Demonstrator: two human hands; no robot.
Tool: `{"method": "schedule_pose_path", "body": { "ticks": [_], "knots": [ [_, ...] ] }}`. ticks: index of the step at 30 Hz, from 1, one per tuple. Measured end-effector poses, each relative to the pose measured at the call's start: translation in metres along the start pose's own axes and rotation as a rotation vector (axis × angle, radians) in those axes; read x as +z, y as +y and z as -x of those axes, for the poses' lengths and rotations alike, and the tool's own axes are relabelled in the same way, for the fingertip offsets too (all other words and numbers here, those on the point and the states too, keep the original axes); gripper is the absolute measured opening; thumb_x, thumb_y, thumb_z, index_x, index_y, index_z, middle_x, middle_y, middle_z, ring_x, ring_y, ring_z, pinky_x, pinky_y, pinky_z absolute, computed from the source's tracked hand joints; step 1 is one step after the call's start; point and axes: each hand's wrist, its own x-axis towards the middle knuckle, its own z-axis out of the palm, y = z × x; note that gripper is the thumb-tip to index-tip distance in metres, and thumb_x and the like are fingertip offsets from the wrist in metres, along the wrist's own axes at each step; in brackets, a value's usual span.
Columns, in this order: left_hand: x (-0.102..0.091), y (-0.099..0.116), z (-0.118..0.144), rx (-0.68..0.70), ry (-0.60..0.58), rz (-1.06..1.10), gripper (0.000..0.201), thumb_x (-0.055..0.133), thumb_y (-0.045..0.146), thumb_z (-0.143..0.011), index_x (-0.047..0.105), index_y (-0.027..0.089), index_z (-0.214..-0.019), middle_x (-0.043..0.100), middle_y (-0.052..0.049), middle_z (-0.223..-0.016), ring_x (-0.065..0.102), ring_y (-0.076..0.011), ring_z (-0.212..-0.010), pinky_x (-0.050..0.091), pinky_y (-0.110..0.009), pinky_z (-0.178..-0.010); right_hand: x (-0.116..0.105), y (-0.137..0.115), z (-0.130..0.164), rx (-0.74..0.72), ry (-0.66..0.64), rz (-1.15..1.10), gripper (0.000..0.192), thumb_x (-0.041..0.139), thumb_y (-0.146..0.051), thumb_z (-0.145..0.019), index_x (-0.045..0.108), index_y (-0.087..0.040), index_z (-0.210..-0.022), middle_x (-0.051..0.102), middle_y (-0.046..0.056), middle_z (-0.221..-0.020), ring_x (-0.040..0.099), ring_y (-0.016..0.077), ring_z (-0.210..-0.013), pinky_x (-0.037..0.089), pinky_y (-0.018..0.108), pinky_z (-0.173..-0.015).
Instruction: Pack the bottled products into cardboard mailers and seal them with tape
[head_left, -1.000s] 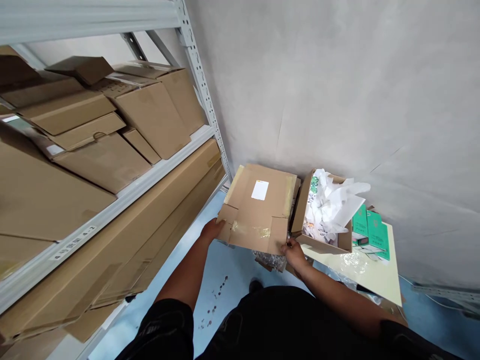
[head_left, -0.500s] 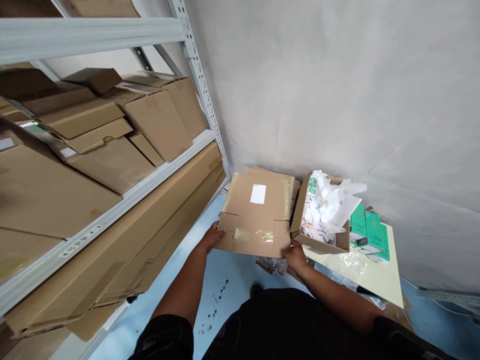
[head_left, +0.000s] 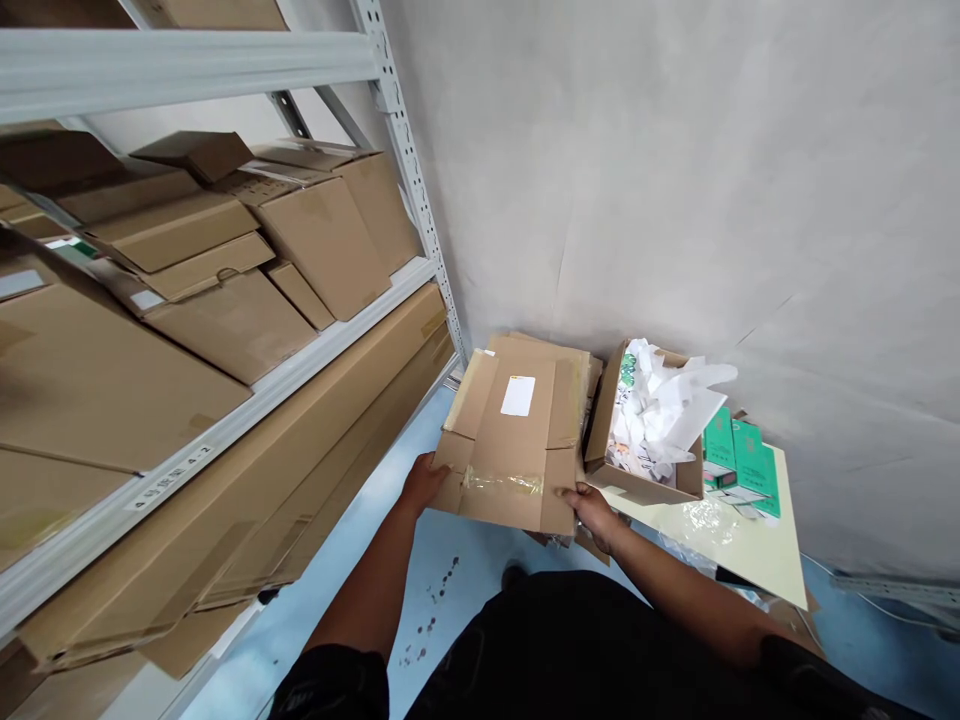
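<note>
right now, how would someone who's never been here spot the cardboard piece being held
Look past the end of the metal shelving rack, low against the grey wall. The flattened cardboard box is gripped at its near corners by the left hand and right hand. Unlike the open box beside it, it bears a white label.

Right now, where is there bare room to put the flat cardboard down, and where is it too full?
Both hands, left and right, hold the flattened box. Bare floor lies between the shelf and the person's legs. The pale board is bare at its near end. It is crowded around the open box of white paper and the green packs.
</note>
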Motion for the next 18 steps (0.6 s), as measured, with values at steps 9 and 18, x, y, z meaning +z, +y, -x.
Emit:
{"method": "schedule_pose_path", "body": {
  "ticks": [9, 18],
  "knots": [
    [-0.011, 0.016, 0.017, 0.075, 0.125, 0.152, 0.038, 0.07, 0.048, -0.078, 0.072, 0.02, -0.103, 0.078, -0.008, -0.096, 0.072, -0.0275, -0.089, 0.056, -0.037, -0.081, 0.002, -0.017, 0.001, -0.305, 0.039, 0.062, 0.038, 0.058, -0.032, -0.073, 0.067, -0.022, -0.109, 0.078, 0.007, -0.109, 0.071, 0.0269, -0.1, 0.057, 0.037, -0.087],
    [-0.025, 0.084, 0.032, 0.251, 0.119, 0.492, 0.06, 0.077, 0.056, -0.078, 0.066, 0.016, -0.12, 0.077, -0.012, -0.112, 0.072, -0.0263, -0.098, 0.056, -0.037, -0.086, -0.016, -0.099, 0.03, -0.342, 0.144, -0.145, 0.051, 0.077, -0.051, -0.074, 0.066, -0.022, -0.114, 0.078, 0.01, -0.111, 0.074, 0.0285, -0.097, 0.06, 0.039, -0.085]
  ]
}}
